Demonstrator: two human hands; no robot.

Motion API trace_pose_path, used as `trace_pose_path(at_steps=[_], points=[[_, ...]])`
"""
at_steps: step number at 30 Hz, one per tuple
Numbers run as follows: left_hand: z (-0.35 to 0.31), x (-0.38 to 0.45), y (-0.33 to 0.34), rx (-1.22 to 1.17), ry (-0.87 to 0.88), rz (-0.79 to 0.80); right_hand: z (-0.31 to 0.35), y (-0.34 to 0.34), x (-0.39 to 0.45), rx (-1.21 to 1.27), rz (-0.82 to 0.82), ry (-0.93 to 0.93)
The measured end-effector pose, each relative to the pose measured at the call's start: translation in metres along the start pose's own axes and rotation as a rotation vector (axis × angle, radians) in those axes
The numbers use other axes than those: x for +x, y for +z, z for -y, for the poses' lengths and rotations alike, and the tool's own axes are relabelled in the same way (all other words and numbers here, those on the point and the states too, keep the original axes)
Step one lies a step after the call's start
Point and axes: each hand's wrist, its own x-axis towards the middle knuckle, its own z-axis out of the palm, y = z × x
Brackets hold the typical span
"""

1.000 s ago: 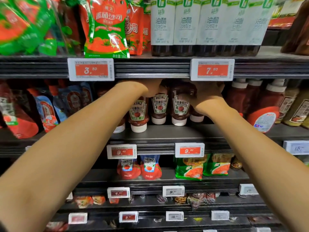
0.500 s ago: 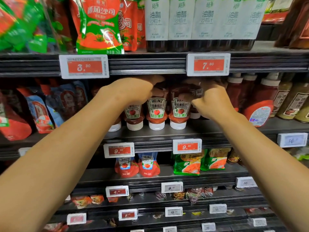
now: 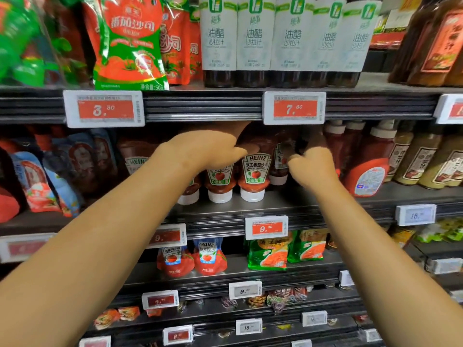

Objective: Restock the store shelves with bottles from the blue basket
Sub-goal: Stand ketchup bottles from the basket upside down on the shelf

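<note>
Three upside-down ketchup bottles (image 3: 253, 176) already stand on their white caps along the middle shelf (image 3: 250, 211). My left hand (image 3: 208, 151) curls around the tops of two; my right hand (image 3: 313, 166) closes on a fourth behind. Glossy squeezable plastic, tapered. I see no blue basket, so the remainder is unknown

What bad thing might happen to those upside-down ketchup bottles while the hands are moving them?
1. The Heinz ketchup bottles stand on narrow white caps, packed close together; a nudge from the left hand might tip one into its neighbours.
2. They sit near the front edge of the shelf, so a tipped bottle could fall off.
3. The right hand reaches for a bottle further back, and pulling it forward may bump the front ones.
</note>
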Motion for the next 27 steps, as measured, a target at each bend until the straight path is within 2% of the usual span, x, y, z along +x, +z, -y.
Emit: trace_pose_path(at_steps=[3,7,12,17,23,27], points=[[-0.009,0.013,0.012,-0.04,0.088,-0.069,-0.006,0.016,-0.007,-0.007,0.008,0.059],[-0.009,0.014,0.027,-0.065,0.257,-0.3,-0.017,0.036,-0.003,-0.021,-0.07,0.171],[-0.006,0.022,0.03,0.115,0.39,-0.329,-0.023,0.043,-0.005,-0.068,-0.093,0.098],[-0.008,0.022,0.028,0.234,0.365,-0.388,-0.029,0.028,-0.022,-0.009,-0.037,0.022],[-0.01,0.019,0.03,0.285,0.338,-0.438,-0.028,0.016,-0.044,0.061,-0.118,0.001],[-0.011,0.016,0.03,0.245,0.306,-0.438,-0.023,0.021,-0.045,0.112,-0.108,0.031]])
